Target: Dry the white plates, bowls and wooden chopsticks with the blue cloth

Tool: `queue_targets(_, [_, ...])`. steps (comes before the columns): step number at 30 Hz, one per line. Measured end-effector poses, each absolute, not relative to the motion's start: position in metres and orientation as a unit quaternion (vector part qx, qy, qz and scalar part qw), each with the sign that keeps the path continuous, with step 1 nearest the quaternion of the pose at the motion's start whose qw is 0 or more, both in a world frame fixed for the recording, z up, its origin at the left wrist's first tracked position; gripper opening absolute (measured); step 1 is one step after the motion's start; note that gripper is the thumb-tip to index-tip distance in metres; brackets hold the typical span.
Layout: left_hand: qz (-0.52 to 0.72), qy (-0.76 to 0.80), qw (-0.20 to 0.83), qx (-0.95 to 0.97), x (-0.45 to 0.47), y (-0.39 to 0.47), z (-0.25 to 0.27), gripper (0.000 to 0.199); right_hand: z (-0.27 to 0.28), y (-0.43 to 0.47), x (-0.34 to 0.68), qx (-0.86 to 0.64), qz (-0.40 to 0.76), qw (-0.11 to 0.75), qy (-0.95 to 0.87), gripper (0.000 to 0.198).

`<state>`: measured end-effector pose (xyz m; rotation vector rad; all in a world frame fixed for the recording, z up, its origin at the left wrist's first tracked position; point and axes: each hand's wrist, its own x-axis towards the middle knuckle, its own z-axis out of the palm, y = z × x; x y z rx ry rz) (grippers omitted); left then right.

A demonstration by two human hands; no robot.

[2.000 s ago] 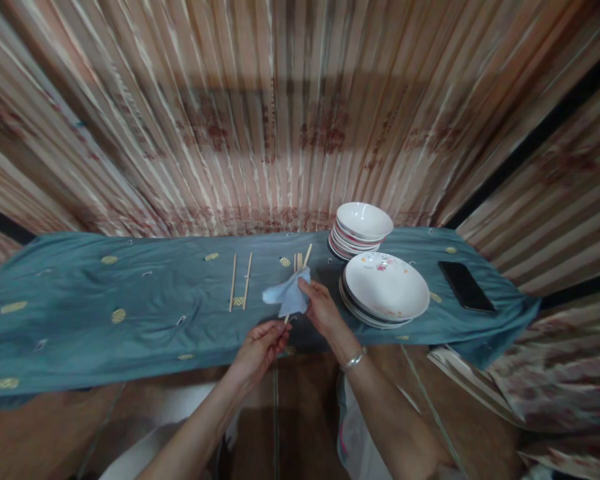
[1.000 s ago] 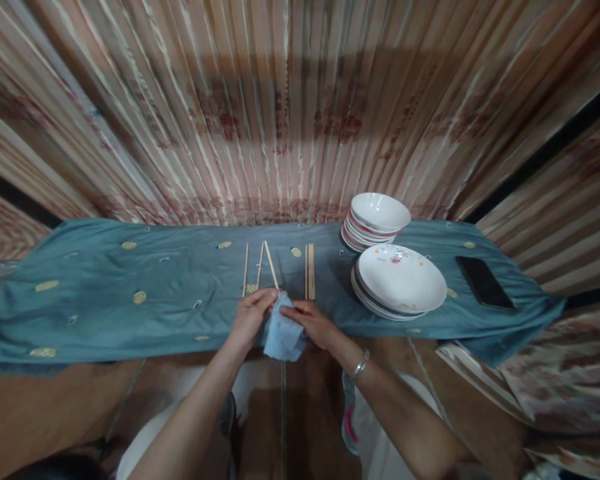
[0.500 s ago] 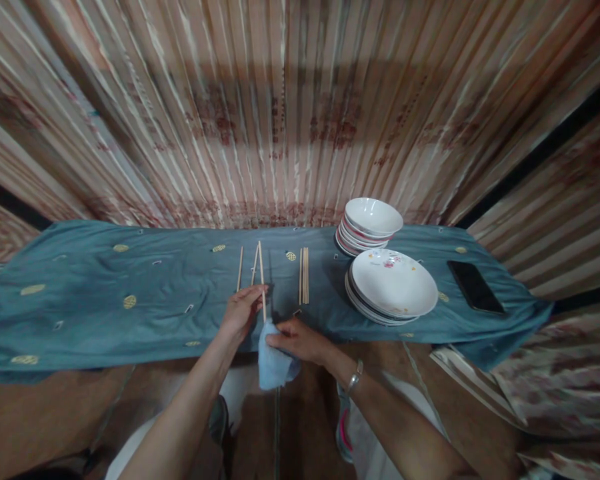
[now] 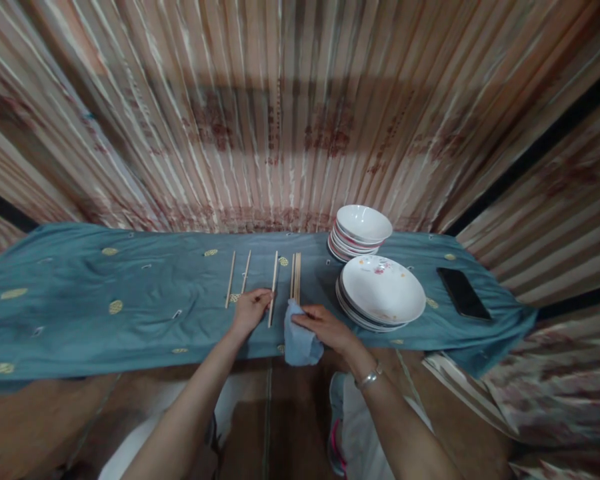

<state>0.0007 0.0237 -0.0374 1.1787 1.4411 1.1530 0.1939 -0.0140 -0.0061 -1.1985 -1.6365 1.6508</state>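
Both hands work at the near edge of a long bench [image 4: 80, 333] draped in a teal cloth with small gold motifs. On the person's left, the left hand [image 4: 250, 312] rests palm down on the bench, its fingers curled lightly around the near end of a single wooden chopstick [image 4: 273, 288], which lies flat and points away from the body, just apart from the others. Whether the fingers pinch the stick or only steady it, I cannot tell. On the right, the right hand [image 4: 325, 328], with a metal bangle at the wrist, is closed on a crumpled pale blue rag [image 4: 298, 341] that hangs partly over the bench's front edge, held bunched as a wiping pad would be. Just beyond the rag lies a tight bundle of chopsticks [image 4: 296, 269], side by side and touching. Farther left, two separate chopsticks [image 4: 238, 280] lie spaced apart and roughly parallel, so the sticks seem sorted into a bundle and a laid-out row. To the right stand a stack of shallow white plates [image 4: 383, 291] with a faint floral print and, behind it, a stack of small white bowls [image 4: 363, 230], kept clear of the hands. A black phone [image 4: 463, 293] lies flat near the bench's right end. Striped curtains hang behind.
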Motion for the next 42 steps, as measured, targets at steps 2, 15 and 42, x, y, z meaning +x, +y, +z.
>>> queue_targets(2, [0.455,0.593,0.436,0.501,0.002,0.029,-0.039,0.028,-0.006,-0.011,0.199,-0.466,0.549,0.273,-0.638,0.038])
queue_targets(15, [0.326,0.658,0.282,0.618,0.023,0.062,-0.043,0.015,-0.025,0.010,0.191,-0.515,0.460,0.318,-0.649,0.018])
queue_targets(42, [0.292,0.646,0.237,0.664,0.038,0.068,-0.046,0.021,-0.031,0.020,0.193,-0.516,0.439,0.326,-0.659,0.013])
